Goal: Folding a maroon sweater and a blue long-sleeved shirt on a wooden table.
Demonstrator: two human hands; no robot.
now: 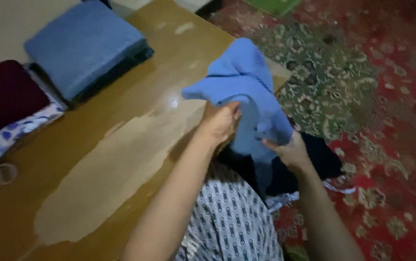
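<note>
Currently both hands hold a blue cloth (246, 87) in the air, above the near edge of a wooden table (97, 159) and partly over the patterned carpet (372, 96).

Cloth: mid-blue, soft, with a towel-like nap; no print visible. It is bunched rather than flat. One rounded fold rises at the top, a flap juts out to the left, and a longer section hangs down on the right side between the two hands. Light is dim, so finer weave cannot be told.

Left hand (220, 123): closed on the cloth's underside near its middle, fingers curled into the fabric, knuckles toward the camera.

Right hand (292, 152): closed on the lower hanging part, thumb and fingers pinching the edge.

Surroundings: the table top is glossy brown with a large pale worn patch. At its far left sits a folded blue stack (84, 46), the same shade as the held cloth, well apart from the hands. Beside that stack lies a dark maroon folded piece (5, 94) on top of a white fabric with blue flowers (14, 133). Dark fabric (324, 157) lies below the hands, by the person's patterned garment (229, 217).
</note>
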